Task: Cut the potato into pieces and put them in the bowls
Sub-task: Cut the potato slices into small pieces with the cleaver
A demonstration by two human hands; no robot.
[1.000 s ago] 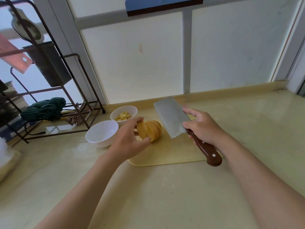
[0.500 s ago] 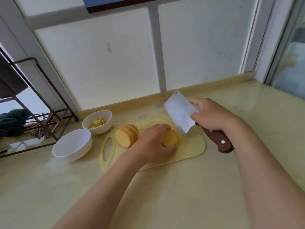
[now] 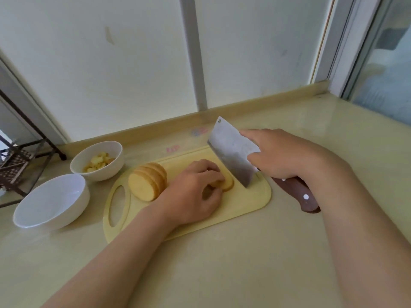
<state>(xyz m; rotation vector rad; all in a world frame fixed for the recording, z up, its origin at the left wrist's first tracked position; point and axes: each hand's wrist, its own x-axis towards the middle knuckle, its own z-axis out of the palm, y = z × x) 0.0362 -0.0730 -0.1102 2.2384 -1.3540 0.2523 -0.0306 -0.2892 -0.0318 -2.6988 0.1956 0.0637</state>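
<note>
Pinning potato slices [image 3: 227, 185] under curled left hand [image 3: 195, 190], right hand [image 3: 282, 154] gripping cleaver [image 3: 231, 152]

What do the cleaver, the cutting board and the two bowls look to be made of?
Cleaver blade: dull grey metal, probably steel. Its handle: reddish-brown, pale rivets, wood by the look. Cutting board: smooth pale yellow, likely plastic. Empty bowl and filled bowl: glossy white, probably glazed ceramic.

We find no legible text, brand, number or sign. Two small coloured marks lie on the desk [image 3: 311, 152] behind the cutting board [image 3: 249, 203]: a pink-and-blue mark [image 3: 199, 131] and a pink mark [image 3: 172, 149]. Both are too blurred for us to read.
</note>
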